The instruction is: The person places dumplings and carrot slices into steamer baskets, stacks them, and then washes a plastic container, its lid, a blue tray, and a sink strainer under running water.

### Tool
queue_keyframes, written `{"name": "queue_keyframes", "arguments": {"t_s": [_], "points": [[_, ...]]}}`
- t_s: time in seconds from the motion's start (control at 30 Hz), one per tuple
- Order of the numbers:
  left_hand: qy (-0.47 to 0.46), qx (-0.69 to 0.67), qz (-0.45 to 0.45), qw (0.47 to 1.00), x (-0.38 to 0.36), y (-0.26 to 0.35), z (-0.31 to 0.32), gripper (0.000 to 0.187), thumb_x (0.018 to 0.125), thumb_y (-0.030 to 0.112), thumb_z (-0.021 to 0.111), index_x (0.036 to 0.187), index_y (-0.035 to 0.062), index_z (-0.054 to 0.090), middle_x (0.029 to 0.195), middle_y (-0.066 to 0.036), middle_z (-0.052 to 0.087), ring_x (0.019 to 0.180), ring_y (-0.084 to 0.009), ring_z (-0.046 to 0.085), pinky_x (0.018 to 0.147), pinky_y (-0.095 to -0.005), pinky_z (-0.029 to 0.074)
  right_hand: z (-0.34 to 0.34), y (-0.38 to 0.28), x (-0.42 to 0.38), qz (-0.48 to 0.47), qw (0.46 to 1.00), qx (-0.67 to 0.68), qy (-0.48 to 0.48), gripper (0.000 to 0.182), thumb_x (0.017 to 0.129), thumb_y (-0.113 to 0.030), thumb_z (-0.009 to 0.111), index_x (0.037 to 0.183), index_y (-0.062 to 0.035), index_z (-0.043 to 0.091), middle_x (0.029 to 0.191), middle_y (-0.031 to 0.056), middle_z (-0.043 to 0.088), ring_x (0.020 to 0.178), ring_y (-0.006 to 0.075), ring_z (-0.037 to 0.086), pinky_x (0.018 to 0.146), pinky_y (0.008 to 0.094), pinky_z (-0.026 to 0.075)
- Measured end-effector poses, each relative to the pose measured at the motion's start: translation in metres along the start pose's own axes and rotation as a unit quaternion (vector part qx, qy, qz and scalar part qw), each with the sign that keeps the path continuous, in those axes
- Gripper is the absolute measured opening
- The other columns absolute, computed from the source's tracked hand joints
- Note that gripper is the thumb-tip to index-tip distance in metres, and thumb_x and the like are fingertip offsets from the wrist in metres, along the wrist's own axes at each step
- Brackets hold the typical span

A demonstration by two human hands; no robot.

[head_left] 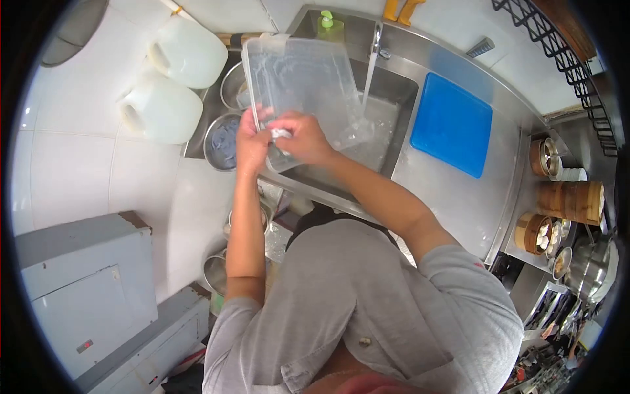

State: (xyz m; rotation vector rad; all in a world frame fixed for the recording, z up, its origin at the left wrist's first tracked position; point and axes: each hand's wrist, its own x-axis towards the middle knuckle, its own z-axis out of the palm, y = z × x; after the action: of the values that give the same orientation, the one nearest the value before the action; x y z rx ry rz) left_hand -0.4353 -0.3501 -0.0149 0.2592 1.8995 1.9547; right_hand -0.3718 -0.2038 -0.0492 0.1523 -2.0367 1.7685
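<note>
A clear plastic container point(305, 79) is tilted up over the steel sink point(410, 98), its near left edge at my hands. My left hand point(251, 141) grips that edge, with the fingers behind it. My right hand point(303, 138) is closed round a small white wad point(281, 133) pressed near the same edge. Water runs from the faucet point(376, 41) down past the container's right side and splashes in the basin.
A blue board point(453, 125) lies on the steel counter point(453, 203) at right. Metal bowls point(223, 141) stand left of the sink, near two white jugs point(164, 108). A green soap bottle point(330, 27) is behind. Bamboo steamers point(569, 202) stand far right.
</note>
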Motion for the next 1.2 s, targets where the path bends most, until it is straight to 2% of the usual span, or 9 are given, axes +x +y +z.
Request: {"name": "queue_keyframes", "arguments": {"t_s": [0.23, 0.6, 0.63, 0.73, 0.8, 0.9, 1.0, 1.1, 1.2], "points": [[-0.011, 0.145, 0.031, 0.989, -0.012, 0.041, 0.005, 0.070, 0.082, -0.012, 0.043, 0.149, 0.0073, 0.042, 0.140, -0.009, 0.056, 0.105, -0.0227, 0.068, 0.074, -0.0284, 0.056, -0.037, 0.066, -0.057, -0.034, 0.969, -0.201, -0.137, 0.015, 0.079, -0.004, 0.059, 0.086, -0.0058, 0.072, 0.093, 0.0153, 0.063, 0.091, 0.0348, 0.063, 0.083, 0.0440, 0.052], [-0.025, 0.314, 0.153, 0.937, -0.012, 0.042, 0.030, 0.057, 0.084, 0.000, 0.061, 0.140, -0.0008, 0.051, 0.126, -0.020, 0.068, 0.117, -0.0322, 0.065, 0.098, -0.0350, 0.048, -0.122, 0.123, 0.003, -0.119, 0.776, -0.581, -0.217, 0.010, 0.079, -0.008, 0.060, 0.079, -0.0027, 0.069, 0.103, 0.0139, 0.057, 0.105, 0.0310, 0.057, 0.092, 0.0430, 0.051], [-0.022, 0.322, 0.159, 0.933, -0.011, 0.040, 0.031, 0.057, 0.084, 0.000, 0.061, 0.140, -0.0013, 0.051, 0.126, -0.021, 0.068, 0.118, -0.0346, 0.065, 0.099, -0.0356, 0.048, -0.127, 0.126, 0.005, -0.104, 0.793, -0.569, -0.189, 0.010, 0.080, -0.008, 0.060, 0.080, -0.0025, 0.069, 0.103, 0.0139, 0.058, 0.105, 0.0312, 0.057, 0.093, 0.0430, 0.051], [-0.011, 0.283, 0.149, 0.947, -0.007, 0.030, 0.030, 0.064, 0.084, -0.011, 0.058, 0.145, 0.0049, 0.051, 0.120, -0.003, 0.070, 0.092, -0.0058, 0.059, 0.079, -0.0220, 0.049, -0.131, 0.133, -0.007, -0.079, 0.823, -0.532, -0.181, 0.011, 0.082, -0.009, 0.060, 0.083, -0.0019, 0.069, 0.104, 0.0140, 0.058, 0.106, 0.0320, 0.057, 0.094, 0.0430, 0.050], [-0.020, 0.281, 0.136, 0.950, -0.004, 0.019, 0.029, 0.064, 0.084, -0.011, 0.055, 0.146, 0.0051, 0.051, 0.121, -0.004, 0.070, 0.092, -0.0080, 0.061, 0.077, -0.0229, 0.050, -0.122, 0.141, -0.049, -0.094, 0.812, -0.503, -0.280, 0.012, 0.084, -0.010, 0.060, 0.086, -0.0015, 0.069, 0.105, 0.0145, 0.057, 0.105, 0.0332, 0.057, 0.094, 0.0433, 0.050], [-0.013, 0.312, 0.171, 0.935, 0.002, -0.001, 0.022, 0.065, 0.084, -0.011, 0.051, 0.146, 0.0062, 0.050, 0.121, -0.005, 0.069, 0.093, -0.0109, 0.065, 0.075, -0.0234, 0.050, -0.128, 0.138, -0.065, -0.204, 0.823, -0.470, -0.246, 0.014, 0.085, -0.011, 0.060, 0.092, -0.0010, 0.067, 0.106, 0.0154, 0.057, 0.104, 0.0340, 0.057, 0.095, 0.0435, 0.050], [-0.016, 0.277, 0.143, 0.950, 0.003, 0.015, 0.027, 0.066, 0.084, -0.011, 0.047, 0.148, 0.0060, 0.049, 0.122, -0.006, 0.069, 0.094, -0.0140, 0.067, 0.075, -0.0238, 0.051, -0.141, 0.125, -0.034, -0.043, 0.858, -0.476, -0.189, 0.014, 0.089, -0.008, 0.061, 0.099, 0.0005, 0.067, 0.106, 0.0186, 0.059, 0.108, 0.0381, 0.058, 0.095, 0.0476, 0.049], [-0.002, 0.244, 0.134, 0.961, 0.010, 0.022, 0.027, 0.067, 0.083, -0.011, 0.046, 0.148, 0.0039, 0.048, 0.123, -0.006, 0.069, 0.094, -0.0145, 0.067, 0.077, -0.0238, 0.051, -0.114, 0.152, -0.081, -0.126, 0.843, -0.460, -0.247, 0.017, 0.087, -0.007, 0.061, 0.101, -0.0001, 0.068, 0.114, 0.0179, 0.060, 0.114, 0.0360, 0.057, 0.098, 0.0446, 0.049], [0.011, 0.244, 0.133, 0.961, 0.011, 0.018, 0.020, 0.062, 0.082, -0.006, 0.057, 0.143, 0.0039, 0.052, 0.120, -0.009, 0.071, 0.099, -0.0177, 0.068, 0.086, -0.0270, 0.050, -0.089, 0.113, -0.095, -0.039, 0.830, -0.441, -0.338, 0.019, 0.086, -0.007, 0.060, 0.102, 0.0000, 0.068, 0.121, 0.0179, 0.060, 0.119, 0.0353, 0.056, 0.103, 0.0430, 0.048]]}}
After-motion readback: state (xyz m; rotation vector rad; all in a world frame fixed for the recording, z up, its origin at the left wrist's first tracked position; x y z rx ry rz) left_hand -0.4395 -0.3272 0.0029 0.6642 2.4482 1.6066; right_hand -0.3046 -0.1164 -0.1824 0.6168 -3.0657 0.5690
